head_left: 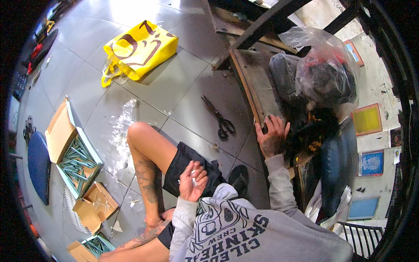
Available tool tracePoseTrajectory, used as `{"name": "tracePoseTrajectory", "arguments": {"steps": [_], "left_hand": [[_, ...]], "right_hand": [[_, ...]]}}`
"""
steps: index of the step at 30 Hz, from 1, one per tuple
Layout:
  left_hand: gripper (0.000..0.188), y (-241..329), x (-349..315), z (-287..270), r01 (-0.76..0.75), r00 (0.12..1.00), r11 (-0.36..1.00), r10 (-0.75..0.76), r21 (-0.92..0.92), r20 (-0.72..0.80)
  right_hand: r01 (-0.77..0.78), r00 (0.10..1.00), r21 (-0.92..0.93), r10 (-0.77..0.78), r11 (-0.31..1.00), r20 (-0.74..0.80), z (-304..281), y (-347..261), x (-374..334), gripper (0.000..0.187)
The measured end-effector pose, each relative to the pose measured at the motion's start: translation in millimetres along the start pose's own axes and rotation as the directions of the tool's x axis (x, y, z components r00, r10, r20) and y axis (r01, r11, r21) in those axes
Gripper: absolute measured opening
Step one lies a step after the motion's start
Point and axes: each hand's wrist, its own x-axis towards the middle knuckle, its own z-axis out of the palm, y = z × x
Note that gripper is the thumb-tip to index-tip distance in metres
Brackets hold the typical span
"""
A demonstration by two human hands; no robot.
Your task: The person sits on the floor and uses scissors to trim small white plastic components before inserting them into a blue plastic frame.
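Observation:
My left hand [193, 181] is raised above my lap, palm up, fingers curled in. Small whitish bits show at its fingers, too small to name. My right hand [271, 134] lies on the edge of a low wooden shelf [245, 77], fingers spread. A dark spot shows beside its thumb; I cannot tell what it is. Just beyond that hand sits a black cloth-like heap with yellow marks [312, 131]. Black-handled scissors [220, 118] lie on the tiles between my knee and the shelf. Crumpled clear plastic scraps [123, 135] are scattered by my bent leg.
An open box of greenish pen-like sticks [78, 163] stands at left beside a blue round seat [38, 168]. Nearer are a small cardboard box [97, 207] and another box of sticks [97, 245]. A yellow bag [142, 50] lies ahead; a clear plastic bag [325, 72] sits on the shelf.

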Motion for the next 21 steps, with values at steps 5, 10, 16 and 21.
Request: {"name": "tracePoseTrajectory", "arguments": {"steps": [5, 10, 16, 21], "left_hand": [[0.027, -5.1, 55.2, -8.8, 0.175, 0.981, 0.985, -0.174, -0.006, 0.085], [0.047, -23.3, 58.7, 28.9, 0.016, 0.999, 0.98, -0.008, 0.198, -0.041], [0.05, -5.9, 40.1, 21.8, -0.183, 0.982, 0.958, 0.19, 0.22, -0.011], [0.046, 6.2, -8.2, 41.2, -0.548, 0.731, 0.526, 0.679, 0.651, 0.067]], "right_hand": [[0.201, 0.967, 0.141, -0.173, 0.97, -0.188, -1.8, -21.2, -9.9, 0.011], [0.387, 0.919, 0.379, -0.386, 0.841, -0.083, -53.7, -88.7, -25.9, 0.023], [0.518, 0.774, 0.511, -0.63, 0.686, 0.062, -74.0, -152.1, -53.5, 0.034], [-0.532, 0.846, 0.84, -0.096, -0.103, 0.524, -47.8, -190.0, -87.5, 0.045]]}}
